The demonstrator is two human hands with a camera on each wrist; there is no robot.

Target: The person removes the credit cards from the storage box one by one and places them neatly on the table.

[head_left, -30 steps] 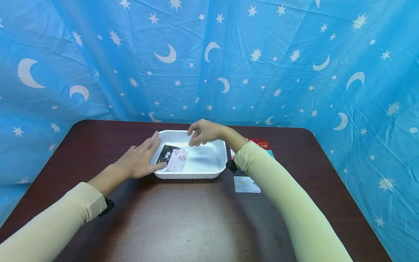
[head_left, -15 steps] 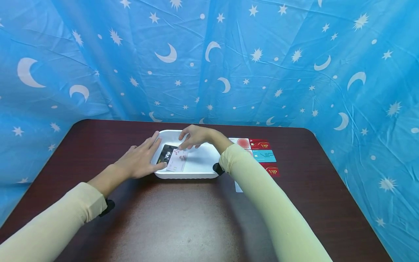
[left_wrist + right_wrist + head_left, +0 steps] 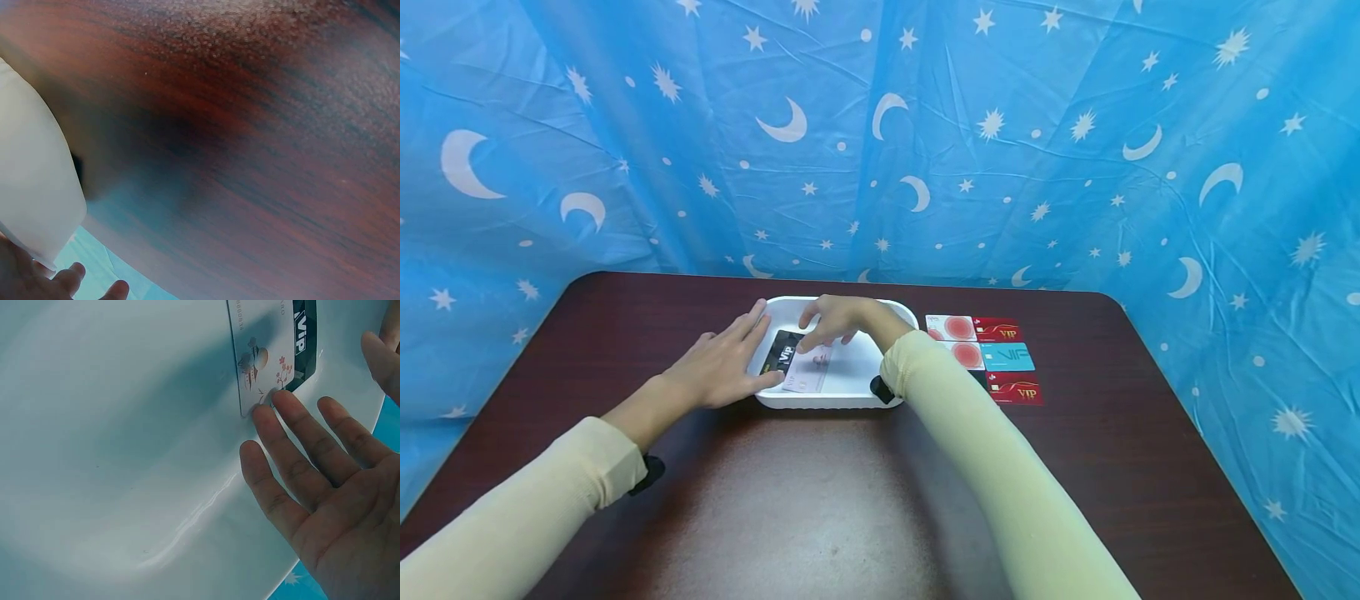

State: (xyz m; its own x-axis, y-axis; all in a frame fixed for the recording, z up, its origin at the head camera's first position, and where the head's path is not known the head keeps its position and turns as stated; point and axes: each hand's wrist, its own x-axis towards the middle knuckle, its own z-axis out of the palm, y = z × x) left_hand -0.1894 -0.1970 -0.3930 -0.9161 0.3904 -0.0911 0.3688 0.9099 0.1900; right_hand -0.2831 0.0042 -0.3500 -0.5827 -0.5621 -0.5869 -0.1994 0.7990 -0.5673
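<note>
A white plastic tray (image 3: 859,365) stands near the table's far side. In its left half lie a black VIP card (image 3: 780,352) and a pale flowered card (image 3: 807,375) that partly overlaps it. My left hand (image 3: 715,367) rests at the tray's left rim, fingers spread. Over the tray reaches my right hand (image 3: 835,321), its fingertips at the far end of the pale card (image 3: 265,347). The right wrist view shows those fingers extended and apart; whether they touch the card I cannot tell. Only fingertips of the left hand (image 3: 72,281) show in the left wrist view.
Right of the tray, several cards lie in rows on the dark wooden table (image 3: 820,500): two red VIP cards (image 3: 1015,389), a teal card (image 3: 1009,357) and white ones with red circles (image 3: 959,327). My right sleeve hides part of them. A blue star-and-moon curtain (image 3: 880,150) hangs behind.
My right hand has moved left and lower across the tray toward the pale card. With the sleeve shifted, more of the cards at right show. My left hand stays in place.
</note>
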